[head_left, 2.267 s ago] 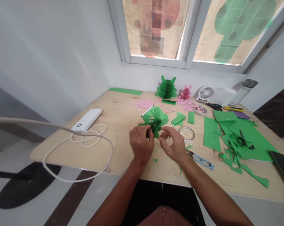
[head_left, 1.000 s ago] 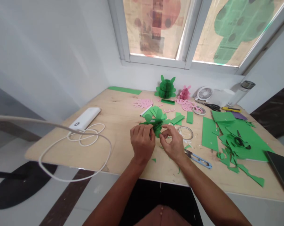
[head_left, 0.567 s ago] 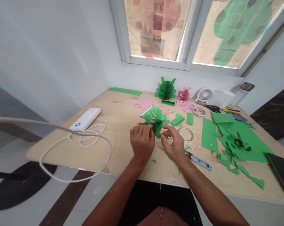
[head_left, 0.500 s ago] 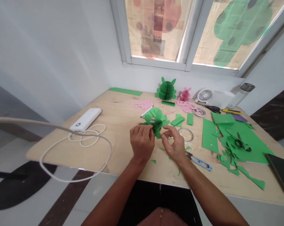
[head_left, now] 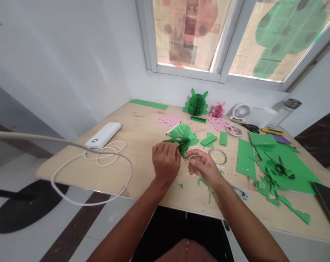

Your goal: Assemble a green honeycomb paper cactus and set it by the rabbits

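Note:
A folded green paper figure (head_left: 184, 141) with rounded lobes and layered dark folds is held over the middle of the table. My left hand (head_left: 166, 160) is closed around its near left side, and its fingertips are hidden behind the paper. To the right, my right hand (head_left: 204, 165) has its index finger stretched to the figure's lower edge. Its other fingers are loosely bent and apart, with nothing visible between them; whether the fingertip touches the paper I cannot tell. Blue-handled snips (head_left: 240, 191) lie partly hidden under my right forearm.
Finished green (head_left: 197, 104) and pink (head_left: 217, 110) paper figures stand by the wall. A tape roll (head_left: 218, 157), green sheets (head_left: 245, 158), green scraps and black scissors (head_left: 280, 169) lie right. At left are a white power bank (head_left: 104, 135) and its cable; a phone (head_left: 326, 202) sits at the right edge.
My right hand has shifted slightly right; its index finger has straightened toward the figure's lower edge and its thumb has drawn back. My left hand keeps its hold. The whole view has shifted a little.

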Demonstrator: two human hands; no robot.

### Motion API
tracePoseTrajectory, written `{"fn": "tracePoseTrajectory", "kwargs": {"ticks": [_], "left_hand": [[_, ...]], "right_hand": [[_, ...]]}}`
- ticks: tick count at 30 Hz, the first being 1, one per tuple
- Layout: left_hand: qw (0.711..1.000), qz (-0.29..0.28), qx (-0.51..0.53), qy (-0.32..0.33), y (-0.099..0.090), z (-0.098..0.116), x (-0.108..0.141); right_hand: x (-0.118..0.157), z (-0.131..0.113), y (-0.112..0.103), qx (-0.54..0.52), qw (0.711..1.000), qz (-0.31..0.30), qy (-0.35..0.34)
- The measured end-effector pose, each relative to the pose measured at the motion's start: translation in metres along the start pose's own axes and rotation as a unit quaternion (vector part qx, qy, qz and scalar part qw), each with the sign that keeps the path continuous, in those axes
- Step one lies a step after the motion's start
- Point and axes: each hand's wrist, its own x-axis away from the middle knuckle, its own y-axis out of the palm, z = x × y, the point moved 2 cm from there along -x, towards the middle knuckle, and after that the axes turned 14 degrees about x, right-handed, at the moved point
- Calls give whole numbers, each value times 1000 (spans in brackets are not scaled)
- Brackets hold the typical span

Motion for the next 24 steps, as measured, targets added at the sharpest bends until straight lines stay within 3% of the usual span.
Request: {"fn": "tracePoseTrajectory", "kwargs": {"ticks": [15, 24], "left_hand": [[999, -25, -13, 40, -1, -3, 0], [994, -90, -29, 55, -5, -6, -1]], "right_hand": [[-1, -2, 1, -4, 1000, 11, 23], [-1, 0, -3, -105, 994, 13, 43]]}}
